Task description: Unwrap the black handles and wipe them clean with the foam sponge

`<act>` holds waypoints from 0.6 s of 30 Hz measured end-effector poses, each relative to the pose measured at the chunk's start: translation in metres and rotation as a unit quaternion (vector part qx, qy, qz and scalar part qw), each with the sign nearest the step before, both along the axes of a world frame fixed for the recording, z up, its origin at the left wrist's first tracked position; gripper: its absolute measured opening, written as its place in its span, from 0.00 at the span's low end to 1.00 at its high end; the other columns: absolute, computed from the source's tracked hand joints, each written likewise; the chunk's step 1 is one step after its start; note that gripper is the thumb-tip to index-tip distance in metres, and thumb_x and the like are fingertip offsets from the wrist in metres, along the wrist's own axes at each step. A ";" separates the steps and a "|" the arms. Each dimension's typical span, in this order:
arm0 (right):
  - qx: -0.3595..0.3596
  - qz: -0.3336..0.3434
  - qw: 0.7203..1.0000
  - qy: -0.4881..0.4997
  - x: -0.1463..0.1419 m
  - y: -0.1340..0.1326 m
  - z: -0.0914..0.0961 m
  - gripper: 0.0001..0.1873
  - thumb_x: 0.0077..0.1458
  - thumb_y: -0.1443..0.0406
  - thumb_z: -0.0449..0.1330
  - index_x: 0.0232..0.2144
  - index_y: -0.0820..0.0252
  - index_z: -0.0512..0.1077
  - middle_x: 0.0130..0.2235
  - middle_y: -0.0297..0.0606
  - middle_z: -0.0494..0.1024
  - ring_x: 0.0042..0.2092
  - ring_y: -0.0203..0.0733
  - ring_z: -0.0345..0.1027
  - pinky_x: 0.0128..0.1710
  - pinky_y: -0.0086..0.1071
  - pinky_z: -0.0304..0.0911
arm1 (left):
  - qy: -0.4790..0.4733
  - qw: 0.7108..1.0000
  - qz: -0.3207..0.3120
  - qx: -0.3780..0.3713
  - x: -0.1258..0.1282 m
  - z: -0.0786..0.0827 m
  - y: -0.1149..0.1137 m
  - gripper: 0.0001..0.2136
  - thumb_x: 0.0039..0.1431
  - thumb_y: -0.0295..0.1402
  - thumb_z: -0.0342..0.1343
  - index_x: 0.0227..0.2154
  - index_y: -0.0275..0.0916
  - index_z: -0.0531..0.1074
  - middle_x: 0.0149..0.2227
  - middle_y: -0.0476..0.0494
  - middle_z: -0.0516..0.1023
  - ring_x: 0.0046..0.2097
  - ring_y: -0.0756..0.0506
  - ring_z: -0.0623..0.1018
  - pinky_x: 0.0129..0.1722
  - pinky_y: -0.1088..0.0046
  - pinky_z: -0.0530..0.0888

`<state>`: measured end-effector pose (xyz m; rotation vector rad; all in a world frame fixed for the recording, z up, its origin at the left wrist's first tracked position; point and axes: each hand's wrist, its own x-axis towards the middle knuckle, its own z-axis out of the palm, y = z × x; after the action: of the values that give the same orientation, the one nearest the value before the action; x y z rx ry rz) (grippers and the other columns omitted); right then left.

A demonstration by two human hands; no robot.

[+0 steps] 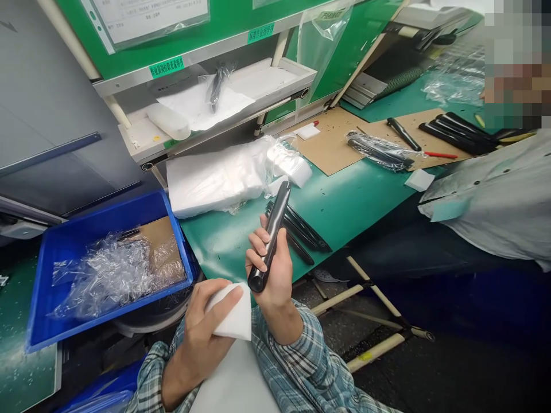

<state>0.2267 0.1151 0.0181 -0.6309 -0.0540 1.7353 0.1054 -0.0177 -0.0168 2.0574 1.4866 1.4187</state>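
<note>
My left hand (200, 335) is closed around a white sponge block (235, 315), with part of the block sticking out to the right. In my right hand (278, 269), palm turned up, is a glossy black tube-shaped handle (278, 215); its round end points down toward me. The sponge sits just left of the handle's lower end, apart from it. Behind my right hand, several similar black handles (305, 229) lie side by side on the green table (219, 235), partly hidden by the hand.
A blue bin (37, 292) with crumpled clear plastic (112, 275) stands at left. White foam sheets (215, 178) lie along the back under a shelf (284, 86). On the right, cardboard (327, 137) bears a plastic-wrapped bundle (379, 150) and black handles, near another person (495, 201).
</note>
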 end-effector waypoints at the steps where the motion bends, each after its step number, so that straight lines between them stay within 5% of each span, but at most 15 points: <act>1: 0.004 0.001 1.000 -0.005 -0.001 -0.002 -0.001 0.14 0.71 0.53 0.68 0.50 0.55 0.78 0.31 0.26 0.59 0.25 0.28 0.51 0.14 0.14 0.55 | 0.033 0.999 0.012 0.015 0.002 0.001 0.003 0.30 0.75 0.23 0.58 0.75 0.47 0.66 0.59 0.36 0.74 0.59 0.41 0.76 0.58 0.65 0.76; 5: 0.027 -0.018 0.998 -0.061 -0.008 -0.010 0.000 0.23 0.63 0.47 0.74 0.51 0.53 0.79 0.32 0.25 0.59 0.24 0.28 0.49 0.15 0.16 0.57 | 0.106 0.993 0.049 0.026 0.012 0.000 0.011 0.27 0.75 0.24 0.57 0.74 0.43 0.68 0.57 0.34 0.75 0.58 0.38 0.76 0.57 0.62 0.75; 9: 0.050 -0.058 0.994 -0.081 -0.007 -0.007 0.004 0.19 0.66 0.47 0.71 0.49 0.52 0.79 0.33 0.26 0.61 0.25 0.29 0.52 0.14 0.16 0.56 | -0.021 0.998 -0.027 -0.050 0.016 -0.006 0.006 0.22 0.77 0.24 0.55 0.68 0.46 0.74 0.53 0.39 0.76 0.52 0.44 0.79 0.50 0.70 0.79; 13: 0.006 -0.031 1.000 -0.001 -0.002 0.003 0.005 0.15 0.78 0.54 0.58 0.50 0.58 0.78 0.32 0.26 0.60 0.25 0.28 0.53 0.13 0.14 0.54 | -0.121 0.989 -0.062 -0.064 0.005 -0.013 -0.001 0.21 0.77 0.25 0.56 0.68 0.48 0.74 0.53 0.42 0.76 0.52 0.47 0.80 0.51 0.73 0.80; 18: -0.078 0.020 0.994 0.074 -0.002 0.006 0.005 0.22 0.84 0.57 0.43 0.52 0.61 0.75 0.30 0.25 0.60 0.23 0.28 0.54 0.12 0.14 0.54 | -0.043 0.999 -0.017 -0.025 -0.006 -0.004 0.003 0.23 0.75 0.28 0.60 0.70 0.42 0.71 0.56 0.38 0.76 0.55 0.45 0.79 0.55 0.71 0.78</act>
<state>0.2249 0.1208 0.0231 -0.6168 0.1749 1.8320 0.0998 -0.0143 -0.0212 1.9586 1.4313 1.4239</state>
